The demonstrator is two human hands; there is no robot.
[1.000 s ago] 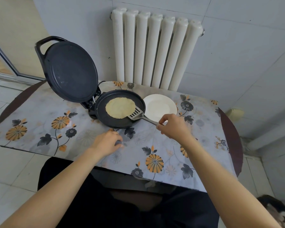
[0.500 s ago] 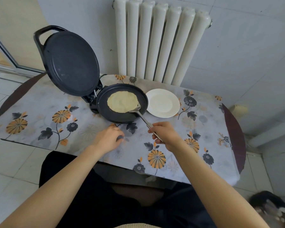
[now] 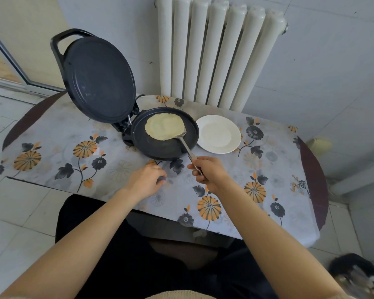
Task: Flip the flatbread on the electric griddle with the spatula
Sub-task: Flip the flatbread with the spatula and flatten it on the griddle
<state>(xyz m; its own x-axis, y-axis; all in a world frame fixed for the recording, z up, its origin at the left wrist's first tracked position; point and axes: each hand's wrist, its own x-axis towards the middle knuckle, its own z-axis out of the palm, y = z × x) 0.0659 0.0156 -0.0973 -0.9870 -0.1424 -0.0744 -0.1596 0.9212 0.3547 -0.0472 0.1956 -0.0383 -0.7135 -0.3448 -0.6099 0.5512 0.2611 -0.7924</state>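
Pale, barely browned flatbread (image 3: 164,126) is seen on the black griddle (image 3: 160,151), lying toward the plate's far edge, near the hinge of the raised lid (image 3: 99,80). Spatula (image 3: 185,144) blade is slid under the bread's near right edge; most of the blade is hidden beneath it. Griddle is set near the table's (image 3: 268,169) far edge, with a white plate (image 3: 218,134) just beside it on the right.

Risks, as judged:
- Only the bread's rim appears to be carried. If lifted now, the round could fold or tear, since it looks thin and soft.
- Blade enters from the right, so a turn could throw the bread toward the hinge or lid rather than back flat on the plate.
- Handle is gripped far back; leverage looks weak and the blade could tip.
- Griddle is presumably hot, and the left hand is kept close to its near rim.

Hands:
- Right hand (image 3: 207,171) is closed around the end of the metal handle, fingers curled under, thumb on top, forearm reaching in from lower right, shaft angled up and left into the pan.
- Left hand (image 3: 147,180) is rested on the tablecloth just in front of the griddle, fingers loosely curled downward, nothing held as far as can be seen.
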